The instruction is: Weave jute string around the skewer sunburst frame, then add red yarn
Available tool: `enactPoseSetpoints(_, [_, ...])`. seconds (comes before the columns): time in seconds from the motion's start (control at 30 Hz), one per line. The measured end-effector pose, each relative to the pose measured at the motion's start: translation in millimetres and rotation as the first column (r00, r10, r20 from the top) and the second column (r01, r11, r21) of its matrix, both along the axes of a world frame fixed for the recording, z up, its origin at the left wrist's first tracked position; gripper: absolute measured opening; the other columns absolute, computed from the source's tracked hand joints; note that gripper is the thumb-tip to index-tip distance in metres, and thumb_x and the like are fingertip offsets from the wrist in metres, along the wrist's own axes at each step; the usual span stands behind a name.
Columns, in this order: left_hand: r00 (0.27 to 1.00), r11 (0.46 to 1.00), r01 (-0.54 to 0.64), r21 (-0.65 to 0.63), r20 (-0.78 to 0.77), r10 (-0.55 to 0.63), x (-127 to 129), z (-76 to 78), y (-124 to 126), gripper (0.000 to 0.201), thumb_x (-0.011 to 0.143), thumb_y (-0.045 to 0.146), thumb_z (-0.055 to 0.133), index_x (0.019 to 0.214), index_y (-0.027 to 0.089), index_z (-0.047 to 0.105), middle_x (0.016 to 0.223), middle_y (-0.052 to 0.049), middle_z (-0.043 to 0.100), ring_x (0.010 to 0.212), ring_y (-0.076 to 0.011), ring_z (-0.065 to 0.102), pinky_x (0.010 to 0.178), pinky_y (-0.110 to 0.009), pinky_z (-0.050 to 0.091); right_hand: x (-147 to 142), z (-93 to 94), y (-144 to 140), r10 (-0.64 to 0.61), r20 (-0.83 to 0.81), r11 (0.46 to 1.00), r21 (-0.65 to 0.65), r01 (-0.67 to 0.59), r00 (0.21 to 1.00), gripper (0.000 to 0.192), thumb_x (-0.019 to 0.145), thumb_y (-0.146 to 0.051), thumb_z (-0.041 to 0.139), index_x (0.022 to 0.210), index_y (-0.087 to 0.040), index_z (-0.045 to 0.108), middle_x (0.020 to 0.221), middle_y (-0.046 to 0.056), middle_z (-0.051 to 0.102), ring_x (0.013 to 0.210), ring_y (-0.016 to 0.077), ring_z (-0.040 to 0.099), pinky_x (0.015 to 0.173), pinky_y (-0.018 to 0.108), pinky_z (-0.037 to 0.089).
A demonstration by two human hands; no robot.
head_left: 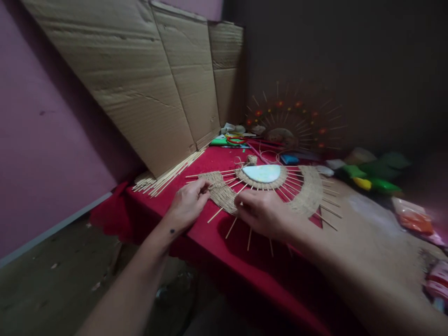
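Woven sunburst mat [308, 191] — we pinch its weave with left hand [189, 203], right hand [262, 212] pressing flat — keep strands tight.

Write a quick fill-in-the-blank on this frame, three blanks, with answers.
1. Both hands work on a woven sunburst piece lying on a ____ cloth.
2. The left hand pinches the weave at the piece's ____ end.
3. Flattened ____ sheets lean against the pink wall behind a bundle of loose sticks, while the right hand rests on the weave.

Answers: red; left; cardboard
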State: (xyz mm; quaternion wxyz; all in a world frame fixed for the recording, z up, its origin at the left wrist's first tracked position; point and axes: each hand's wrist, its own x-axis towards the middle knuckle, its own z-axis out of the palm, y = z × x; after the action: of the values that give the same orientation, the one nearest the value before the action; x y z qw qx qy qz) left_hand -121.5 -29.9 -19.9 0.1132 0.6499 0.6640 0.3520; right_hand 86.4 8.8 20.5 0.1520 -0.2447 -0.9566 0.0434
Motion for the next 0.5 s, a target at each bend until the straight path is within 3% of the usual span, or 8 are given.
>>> enactPoseSetpoints(0.13, [0.999, 1.000, -0.015, -0.020, -0.051, 0.014, 0.4, 0.8, 0.3, 0.022, 0.081, 0.022, 0.046, 0.099, 0.018, 0.059, 0.086, -0.003, 0.065, 0.080, -0.0179, 0.060, 0.070, -0.028, 0.044, -13.4, 5.4, 30.1, -0.301, 0.039, 0.950, 0.094, 0.297, 0.953, 0.041, 0.081, -0.016, 0.043, 0.120, -0.023, 0.055, 0.096, 0.007, 0.068, 0.074, 0.0183, 0.059, 0.061, 0.028, 0.036])
enactPoseSetpoints(0.2, [0.998, 1.000, -0.011, -0.013, -0.067, 0.010, 0.6, 0.7, 0.7, 0.023, 0.081, 0.020, 0.046, 0.100, 0.018, 0.059, 0.087, -0.004, 0.066, 0.081, -0.0181, 0.060, 0.071, -0.029, 0.045, -22.8, 5.1, 47.6, -0.377, 0.125, 0.923, 0.136, 0.361, 0.918, 0.047, 0.083, -0.016, 0.042, 0.128, -0.027, 0.049, 0.098, 0.007, 0.068, 0.074, 0.0199, 0.061, 0.059, 0.029, 0.035])
enactPoseSetpoints(0.37, [0.997, 1.000, 0.017, 0.015, -0.077, -0.016, 0.5, -1.3, 1.1, 0.022, 0.082, 0.017, 0.045, 0.099, 0.017, 0.059, 0.091, -0.005, 0.066, 0.083, -0.0182, 0.061, 0.073, -0.030, 0.046, -39.7, -0.4, 73.1, -0.393, 0.277, 0.916, 0.200, 0.348, 0.877, 0.027, 0.087, -0.020, 0.040, 0.105, -0.023, 0.059, 0.083, 0.009, 0.069, 0.068, 0.0206, 0.062, 0.052, 0.027, 0.033])
enactPoseSetpoints(0.5, [0.998, 0.999, 0.029, 0.038, -0.057, -0.027, -0.2, -3.0, 0.7, 0.021, 0.081, 0.015, 0.047, 0.097, 0.018, 0.059, 0.088, -0.004, 0.066, 0.080, -0.0173, 0.060, 0.070, -0.029, 0.047, -36.1, -0.9, 84.3, -0.505, 0.071, 0.855, 0.175, 0.488, 0.860, 0.021, 0.087, -0.023, 0.042, 0.100, -0.019, 0.059, 0.081, 0.012, 0.068, 0.064, 0.0203, 0.060, 0.054, 0.028, 0.035])
